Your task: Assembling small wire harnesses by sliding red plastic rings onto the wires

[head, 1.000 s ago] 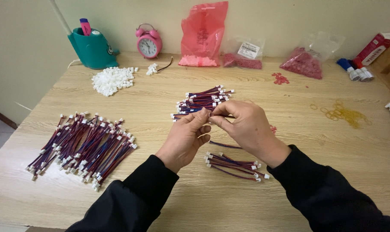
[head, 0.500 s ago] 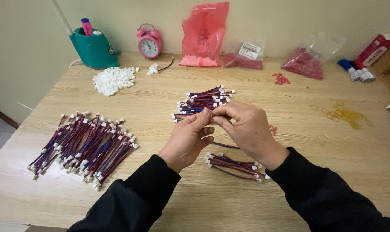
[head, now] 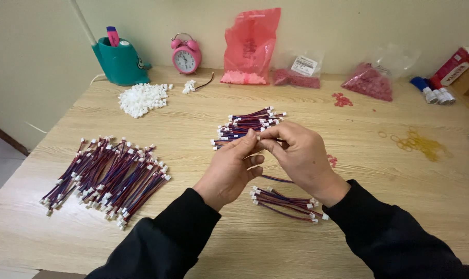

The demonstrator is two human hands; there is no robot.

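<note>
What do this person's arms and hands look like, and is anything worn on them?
Both arms are covered by long black sleeves of soft, slightly creased fabric that end at the wrists. The left hand and right hand are bare: no gloves, and no rings, watch or bracelet show. The fingernails look short and plain.

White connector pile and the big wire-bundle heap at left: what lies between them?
Only bare wooden table separates the white connector pile from the wire-bundle heap, per the head view.

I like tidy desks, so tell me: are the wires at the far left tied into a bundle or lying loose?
Loose. The wire pile lies fanned out flat on the table, white connector ends scattered; no band shows around it.
</note>
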